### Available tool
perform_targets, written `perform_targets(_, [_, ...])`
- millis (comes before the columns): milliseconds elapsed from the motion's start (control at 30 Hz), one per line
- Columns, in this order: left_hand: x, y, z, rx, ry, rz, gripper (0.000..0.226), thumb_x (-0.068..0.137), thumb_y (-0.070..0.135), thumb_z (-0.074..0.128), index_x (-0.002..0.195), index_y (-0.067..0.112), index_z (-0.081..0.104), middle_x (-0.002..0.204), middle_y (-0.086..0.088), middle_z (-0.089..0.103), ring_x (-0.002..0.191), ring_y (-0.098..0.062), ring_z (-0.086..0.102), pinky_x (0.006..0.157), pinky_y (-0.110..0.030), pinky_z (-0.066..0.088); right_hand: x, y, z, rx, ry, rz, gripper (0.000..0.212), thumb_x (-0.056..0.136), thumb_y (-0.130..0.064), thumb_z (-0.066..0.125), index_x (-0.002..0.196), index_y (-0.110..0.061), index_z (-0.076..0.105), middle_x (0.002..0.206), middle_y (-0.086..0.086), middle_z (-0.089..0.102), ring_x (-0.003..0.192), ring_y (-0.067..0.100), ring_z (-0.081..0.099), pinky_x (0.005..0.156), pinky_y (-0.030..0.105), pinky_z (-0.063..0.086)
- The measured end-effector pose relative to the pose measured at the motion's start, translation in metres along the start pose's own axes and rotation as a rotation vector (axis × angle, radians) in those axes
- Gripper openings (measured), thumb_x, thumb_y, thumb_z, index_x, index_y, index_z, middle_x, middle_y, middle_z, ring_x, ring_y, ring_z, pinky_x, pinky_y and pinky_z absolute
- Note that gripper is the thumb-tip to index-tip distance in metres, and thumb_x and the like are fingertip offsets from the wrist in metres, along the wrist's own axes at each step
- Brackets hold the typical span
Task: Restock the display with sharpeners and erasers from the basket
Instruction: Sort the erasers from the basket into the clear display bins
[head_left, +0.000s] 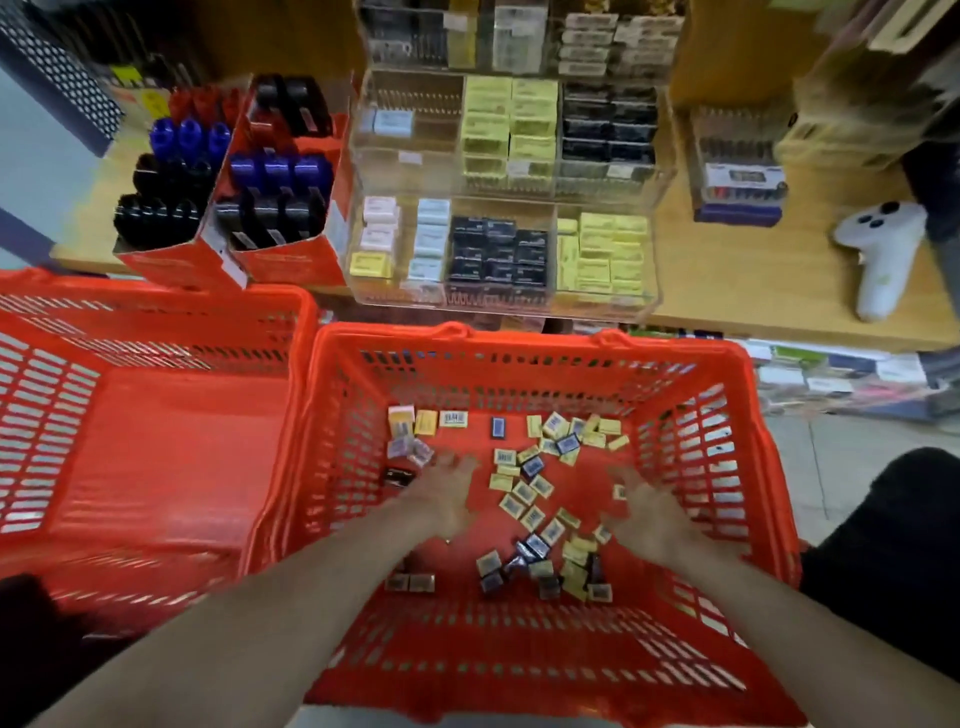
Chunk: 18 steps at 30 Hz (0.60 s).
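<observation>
Both hands (441, 499) (649, 514) in red basket (519, 654), fingers spread, empty, over small boxes (524, 493).

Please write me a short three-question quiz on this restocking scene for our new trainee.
1. True or false: the red basket under the hands holds many small loose packs.
2. Which hand reaches toward the basket's right wall: the left hand or the right hand?
3. Multiple choice: in the front row of the clear display, the rightmost compartment holds a) black packs, b) yellow packs, c) blue markers.

Key
1. True; the packs lie scattered over its floor.
2. The right hand; both hands are inside the basket, too blurred to tell if they grip anything.
3. b.
</observation>
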<state>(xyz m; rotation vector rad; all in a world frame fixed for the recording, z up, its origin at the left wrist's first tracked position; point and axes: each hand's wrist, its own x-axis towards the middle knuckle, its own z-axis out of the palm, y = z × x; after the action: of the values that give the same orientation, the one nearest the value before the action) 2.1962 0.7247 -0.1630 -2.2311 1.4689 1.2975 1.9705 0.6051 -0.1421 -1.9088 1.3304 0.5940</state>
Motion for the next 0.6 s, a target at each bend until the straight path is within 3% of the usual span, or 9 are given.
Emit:
perform_targets(100, [0.029, 0.011, 0.01, -0.027, 0.028, -0.004, 0.089, 0.085, 0.038, 0.072, 0.153, 0.031, 0.015, 0.159, -0.005, 0.016, 0.141, -0.033, 0.032, 0.112, -0.043, 0.037, 0.018, 0.006, 0.005, 0.117, 0.087, -0.025, 0.07, 0.087, -0.017, 0.067, 0.147, -0.027, 0.033, 0.144, 0.012, 0.037, 0.13, 0.029, 0.046, 0.108, 0.027, 0.034])
perform_targets(167, [0.046, 0.023, 0.008, -0.098, 0.039, -0.012, 0.094, 0.086, 0.034, 0.073, 0.155, 0.036, 0.009, 0.163, 0.001, 0.001, 0.145, -0.032, 0.026, 0.11, -0.042, 0.041, 0.029, 0.011, 0.006, 0.112, 0.108, -0.034, 0.072, 0.086, -0.016, 0.068, 0.148, -0.027, 0.031, 0.148, 0.011, 0.03, 0.133, 0.029, 0.043, 0.111, 0.031, 0.034])
perform_targets(267, [0.069, 0.035, 0.009, -0.205, 0.039, -0.042, 0.099, 0.085, 0.03, 0.075, 0.156, 0.035, 0.007, 0.163, 0.002, -0.013, 0.151, -0.032, 0.008, 0.116, -0.043, 0.029, 0.045, 0.018, 0.008, 0.048, 0.095, -0.042, 0.078, 0.086, -0.021, 0.07, 0.15, -0.03, 0.025, 0.154, 0.007, 0.017, 0.14, 0.029, 0.033, 0.115, 0.036, 0.033])
perform_targets(333, [0.08, 0.034, 0.017, -0.206, 0.071, -0.062, 0.098, 0.082, 0.034, 0.077, 0.156, 0.031, 0.012, 0.161, 0.003, -0.012, 0.15, -0.031, 0.003, 0.119, -0.041, 0.024, 0.057, 0.021, 0.007, -0.026, 0.112, -0.077, 0.083, 0.085, -0.029, 0.072, 0.15, -0.035, 0.021, 0.157, 0.006, 0.011, 0.144, 0.028, 0.025, 0.117, 0.039, 0.03])
perform_targets(433, [0.08, 0.03, 0.031, -0.191, 0.122, 0.031, 0.085, 0.083, 0.023, 0.074, 0.153, 0.028, 0.025, 0.159, 0.007, 0.001, 0.144, -0.03, 0.015, 0.114, -0.035, 0.031, 0.079, 0.019, 0.008, -0.1, 0.127, -0.095, 0.089, 0.083, -0.043, 0.072, 0.151, -0.039, 0.015, 0.157, 0.008, 0.007, 0.144, 0.033, 0.023, 0.116, 0.042, 0.031])
perform_targets(533, [0.064, 0.023, 0.04, -0.277, 0.019, 0.182, 0.088, 0.088, 0.028, 0.069, 0.156, 0.032, 0.014, 0.164, 0.01, -0.009, 0.147, -0.026, 0.017, 0.114, -0.043, 0.035, 0.097, 0.007, 0.021, -0.164, 0.136, -0.034, 0.093, 0.077, -0.063, 0.068, 0.148, -0.036, 0.014, 0.15, 0.012, 0.009, 0.139, 0.04, 0.026, 0.109, 0.047, 0.039])
perform_targets(600, [0.057, 0.013, 0.043, -0.383, -0.028, 0.18, 0.091, 0.09, 0.038, 0.066, 0.158, 0.033, 0.005, 0.163, 0.013, -0.016, 0.149, -0.019, 0.019, 0.116, -0.037, 0.032, 0.101, -0.006, 0.033, -0.242, 0.192, -0.002, 0.092, 0.072, -0.076, 0.061, 0.143, -0.035, 0.019, 0.146, 0.013, 0.012, 0.135, 0.04, 0.024, 0.105, 0.047, 0.04])
